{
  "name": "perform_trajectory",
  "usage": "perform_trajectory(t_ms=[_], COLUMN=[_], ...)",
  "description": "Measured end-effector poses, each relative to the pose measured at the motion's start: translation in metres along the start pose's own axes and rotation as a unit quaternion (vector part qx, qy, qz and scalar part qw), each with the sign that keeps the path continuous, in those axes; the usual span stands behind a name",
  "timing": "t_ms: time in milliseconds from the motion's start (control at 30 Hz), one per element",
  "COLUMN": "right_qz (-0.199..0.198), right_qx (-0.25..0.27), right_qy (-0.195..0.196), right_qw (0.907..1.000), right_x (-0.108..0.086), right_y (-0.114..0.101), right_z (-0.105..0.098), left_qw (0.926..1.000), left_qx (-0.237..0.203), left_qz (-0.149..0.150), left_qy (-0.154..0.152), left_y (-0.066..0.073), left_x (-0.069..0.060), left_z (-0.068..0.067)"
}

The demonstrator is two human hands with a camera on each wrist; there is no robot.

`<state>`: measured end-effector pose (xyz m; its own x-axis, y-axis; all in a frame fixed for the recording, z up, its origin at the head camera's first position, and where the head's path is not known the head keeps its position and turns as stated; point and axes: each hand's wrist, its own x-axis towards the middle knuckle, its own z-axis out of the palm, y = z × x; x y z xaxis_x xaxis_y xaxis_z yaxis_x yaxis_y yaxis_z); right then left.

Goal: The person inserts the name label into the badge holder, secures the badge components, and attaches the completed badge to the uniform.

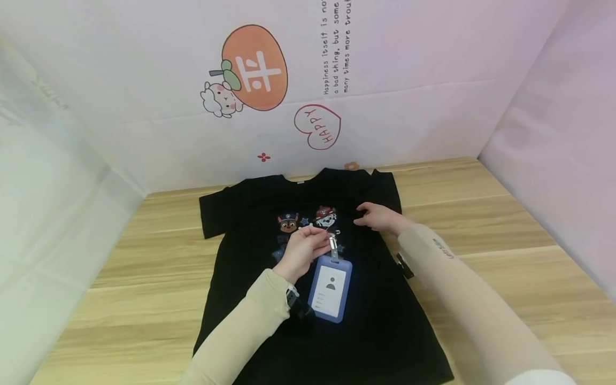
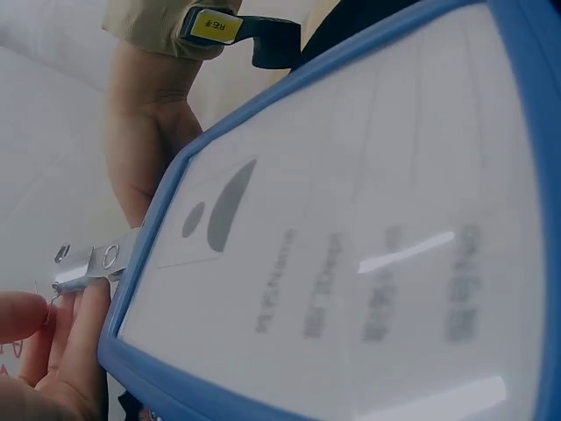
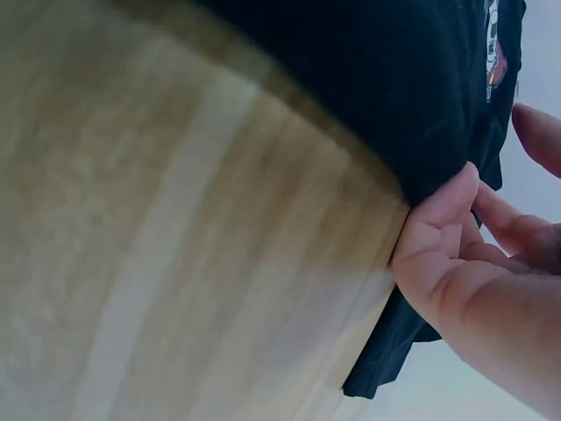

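A black T-shirt (image 1: 366, 331) with a cartoon print on its chest lies spread out, collar at the far side. Over its middle my left hand (image 1: 304, 248) pinches the metal pin-and-clip end of a blue-framed badge holder (image 1: 330, 289). The holder hangs toward me, its white card with a grey figure facing up. In the left wrist view the badge (image 2: 351, 219) fills most of the picture, and the fingertips grip the thin wire of its pin. My right hand (image 1: 382, 218) is at the shirt's right chest near the sleeve, thumb and fingers apart, holding nothing visible.
The shirt lies on a light wood-grain table (image 1: 139, 289). A white printed cloth (image 1: 409, 64) stands behind it, with pale cloth walls at both sides. Dark straps (image 1: 405, 266) show at the wrists.
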<state>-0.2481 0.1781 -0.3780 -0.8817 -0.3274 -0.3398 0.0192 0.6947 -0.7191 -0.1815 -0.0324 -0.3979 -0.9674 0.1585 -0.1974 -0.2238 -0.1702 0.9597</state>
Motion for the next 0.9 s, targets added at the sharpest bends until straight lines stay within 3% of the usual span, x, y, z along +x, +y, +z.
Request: perform_trajectory(t_ms=[133, 533, 900], right_qz=[-0.004, -0.019, -0.047], right_qx=[-0.053, -0.128, -0.195], right_qy=[0.011, 0.023, 0.05], right_qw=[0.9985, 0.9914, 0.9784], right_x=[0.003, 0.012, 0.02], right_y=[-0.002, -0.004, -0.001], right_z=[-0.001, 0.005, 0.004], left_qw=[1.0, 0.9996, 0.996], left_qx=[0.003, 0.027, 0.054], left_qz=[0.001, -0.006, -0.07], left_qy=[-0.006, -0.011, -0.016], left_y=[0.005, 0.011, 0.009], left_x=[0.004, 0.027, 0.046], left_z=[0.002, 0.017, 0.024])
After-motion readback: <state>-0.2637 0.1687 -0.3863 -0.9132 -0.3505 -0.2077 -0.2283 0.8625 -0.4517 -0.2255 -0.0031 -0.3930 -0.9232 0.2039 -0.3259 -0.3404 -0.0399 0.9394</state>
